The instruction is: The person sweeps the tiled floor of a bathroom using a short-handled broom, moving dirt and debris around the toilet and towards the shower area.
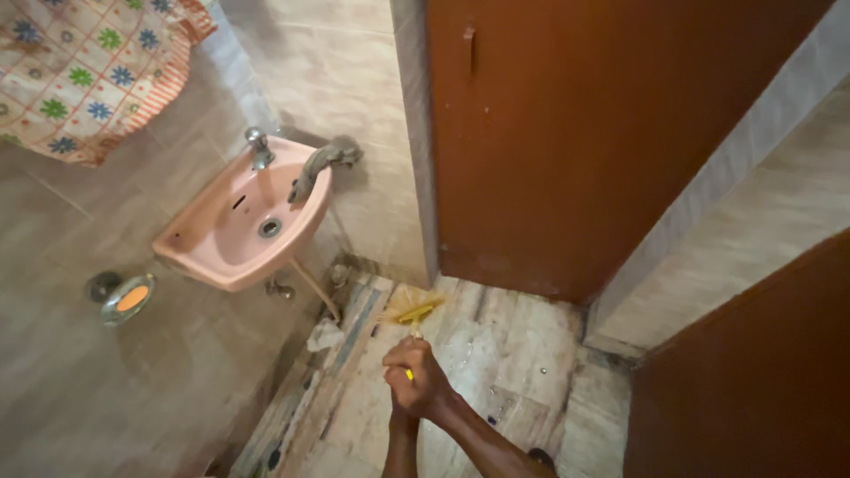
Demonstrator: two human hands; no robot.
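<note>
- Basin (221, 235): glossy pink ceramic, smooth.
- Tap (258, 146): bright metal.
- Door (575, 133): brown wood, matt (small scuffs).
- Floor (505, 354): wet stone-look tiles, stained.
- Brush (412, 310): yellow plastic, pale bristles.
- Curtain (88, 71): patterned cloth.

A sink (239, 221) hangs on the left wall, a tap (258, 147) at its back rim, a soap dish (124, 298) left of it. The brush (413, 310) rests on the floor (522, 354) between sink and door (602, 133), both hands (416, 379) seemingly stacked on its handle.
</note>
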